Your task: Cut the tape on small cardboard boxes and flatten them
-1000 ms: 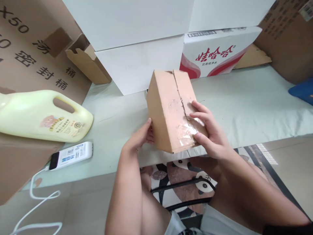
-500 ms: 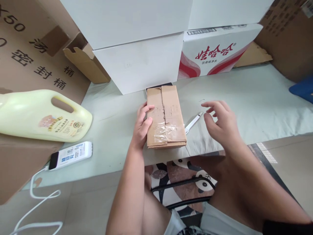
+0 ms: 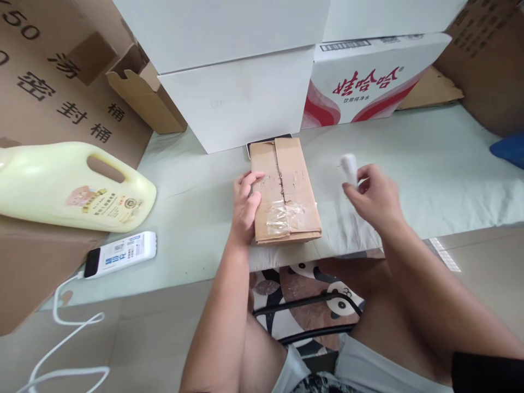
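A small brown cardboard box lies on the cloth-covered surface, with clear tape across the near end of its middle seam. My left hand grips its left side, thumb and fingertips resting on the top. To the right of the box, my right hand pinches a slim white utility knife, raised and blurred by motion. The blade cannot be made out. Part of a flat dark-edged object shows behind the box, mostly hidden by it.
White cartons and a red-and-white water carton stand behind. On the left are a yellow jug, a white device with a cable and a large brown carton. A blue object sits at the far right.
My right hand has picked up the white utility knife, which lay beside the box, and lifted it. My left hand stays on the box. The view has shifted slightly.
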### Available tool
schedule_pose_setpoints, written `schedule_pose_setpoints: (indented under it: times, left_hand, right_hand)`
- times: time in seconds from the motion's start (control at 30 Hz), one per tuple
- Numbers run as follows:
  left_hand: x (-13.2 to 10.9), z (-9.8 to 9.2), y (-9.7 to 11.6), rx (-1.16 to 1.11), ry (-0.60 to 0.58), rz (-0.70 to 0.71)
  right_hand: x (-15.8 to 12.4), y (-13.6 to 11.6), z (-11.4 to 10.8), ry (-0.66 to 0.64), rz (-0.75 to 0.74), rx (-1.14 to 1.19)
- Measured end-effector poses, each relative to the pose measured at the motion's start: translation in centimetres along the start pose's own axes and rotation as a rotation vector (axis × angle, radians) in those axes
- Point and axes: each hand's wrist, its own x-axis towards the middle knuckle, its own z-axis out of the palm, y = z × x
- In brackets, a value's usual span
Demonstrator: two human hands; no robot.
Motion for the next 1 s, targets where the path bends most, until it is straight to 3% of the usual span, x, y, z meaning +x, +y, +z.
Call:
schedule_pose_setpoints:
  times: [0.1, 0.2, 0.37, 0.57, 0.7, 0.8, 1.0]
  left_hand:
    - [-0.5, 1.5, 0.6, 0.028, 0.03, 0.028]
    - [-1.0, 2.7, 0.9, 0.073, 0.089, 0.075]
    - [-1.2, 3.2, 0.8, 0.078, 0.114, 0.093]
    - [-1.0, 3.1, 0.8, 0.093, 0.115, 0.093]
    - [-1.1, 3.1, 0.8, 0.095, 0.111, 0.089]
    - [-1.1, 3.1, 0.9, 0.096, 0.105, 0.096]
    - [-1.2, 3.1, 0.9, 0.087, 0.106, 0.095]
  right_hand:
    - [-1.5, -2.3, -1.8, 0.221, -0.18, 0.515]
    - [-3.3, -4.2, -3.7, 0.297, -0.352, 0.747]
    - [-5.4, -5.3, -5.5, 0.143, -0.419, 0.649]
    - [-6.4, -5.8, -5.4, -0.086, -0.552, 0.473]
    - [-6.8, -6.6, -5.7, -0.198, -0.542, 0.412]
    - [-6.7, -6.7, -5.7, -0.233, -0.518, 0.382]
    - [-5.8, -5.9, -5.0, -0.209, -0.615, 0.375]
